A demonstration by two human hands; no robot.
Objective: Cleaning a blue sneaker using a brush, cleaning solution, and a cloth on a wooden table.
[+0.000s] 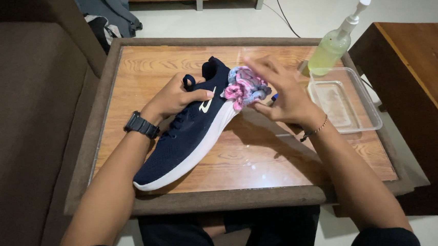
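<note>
Left hand (178,97) closed around a navy shoe (191,127) mid-surface (263,161); right hand (284,95) loosely bunches a pink-and-blue cloth (245,87) against its heel. Shoe seems light, flexible; the cloth soft, best gripped bunched.

The near right part of the wooden table (263,168) is bare, so a hand can pass there between the navy sneaker (189,140) and the clear plastic tray (345,104). The far left corner of the table is also free, behind the sneaker. On the far right the way is narrow, because the spray bottle (334,43) stands just behind the tray, and a dark wooden cabinet (421,73) stands close beside the table.
</note>
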